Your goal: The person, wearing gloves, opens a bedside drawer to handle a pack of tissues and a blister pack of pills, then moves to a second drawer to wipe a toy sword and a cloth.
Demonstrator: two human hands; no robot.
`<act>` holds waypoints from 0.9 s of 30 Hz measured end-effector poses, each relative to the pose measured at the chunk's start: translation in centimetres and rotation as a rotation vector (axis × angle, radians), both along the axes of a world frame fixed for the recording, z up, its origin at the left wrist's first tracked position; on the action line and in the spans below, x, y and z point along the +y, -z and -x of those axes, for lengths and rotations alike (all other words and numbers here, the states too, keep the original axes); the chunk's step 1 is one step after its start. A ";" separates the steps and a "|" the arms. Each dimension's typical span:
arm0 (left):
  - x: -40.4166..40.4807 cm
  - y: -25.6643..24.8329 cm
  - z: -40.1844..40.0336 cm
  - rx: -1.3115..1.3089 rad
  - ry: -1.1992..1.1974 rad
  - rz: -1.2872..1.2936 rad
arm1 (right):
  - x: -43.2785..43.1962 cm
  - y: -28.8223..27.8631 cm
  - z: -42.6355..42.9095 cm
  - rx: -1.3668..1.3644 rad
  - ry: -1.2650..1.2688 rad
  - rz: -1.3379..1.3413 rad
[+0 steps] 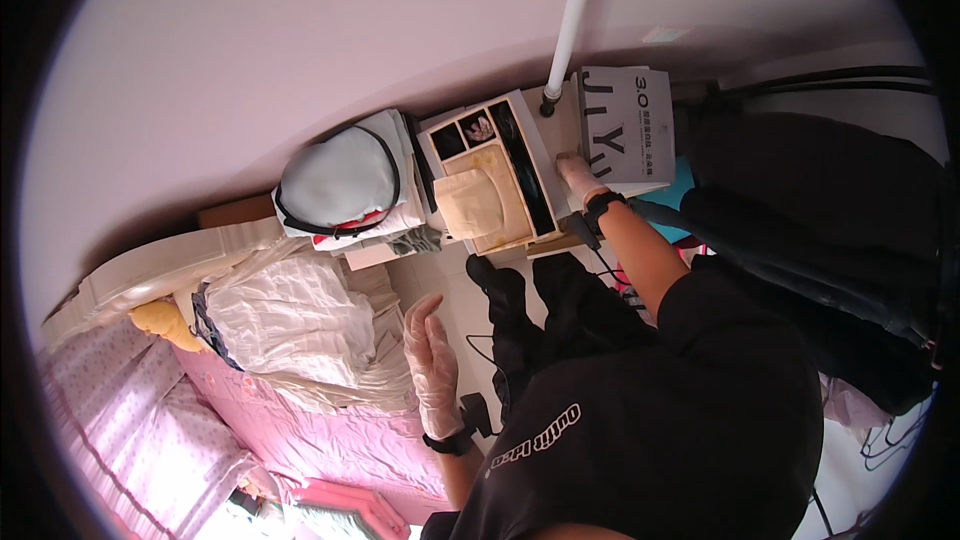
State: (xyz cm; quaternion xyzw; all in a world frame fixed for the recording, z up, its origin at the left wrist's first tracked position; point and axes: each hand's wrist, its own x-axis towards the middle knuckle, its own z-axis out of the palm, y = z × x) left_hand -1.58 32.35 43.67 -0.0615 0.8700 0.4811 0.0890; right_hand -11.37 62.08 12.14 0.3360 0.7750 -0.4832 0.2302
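Note:
My left hand [433, 364], in a thin clear glove, is raised in front of me with its fingers extended and nothing in it. My right hand [576, 174], gloved too, is at the near left side of a grey printed carton [630, 127]; its fingers are small in view and partly hidden. Left of it lies a light wooden organizer [491, 240] with dark compartments, one holding a small pale patterned thing [480, 129]. A beige soft-looking item [470, 204] lies on its left part. Both wrists wear black bands.
A round grey-blue fabric item with black trim [341, 178] tops a stack of folded cloth. White crumpled bedding [292, 315] and a yellow plush toy [165, 324] are on a pink bed [345, 442]. A white pole [574, 15] stands behind; dark garments [810, 217] hang at right.

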 end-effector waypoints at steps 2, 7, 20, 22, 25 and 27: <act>0.6 0.1 0.9 -0.009 0.066 0.003 | 1.0 3.8 -3.0 0.080 0.104 -0.061; 0.5 4.4 2.5 -0.134 0.140 0.113 | -0.1 3.3 -8.1 0.005 -0.225 -0.086; -4.8 22.5 1.1 -0.475 0.215 0.395 | 4.2 1.2 -15.0 0.111 -0.663 -0.132; -5.6 22.7 2.4 -0.456 0.196 0.421 | 4.9 2.1 -16.8 0.158 -0.605 -0.132; -10.4 27.5 3.8 -0.460 0.226 0.483 | 3.5 2.7 -20.3 0.232 -0.316 -0.088; -12.3 31.3 4.6 -0.423 0.283 0.552 | 1.8 2.5 -23.0 0.267 -0.084 -0.065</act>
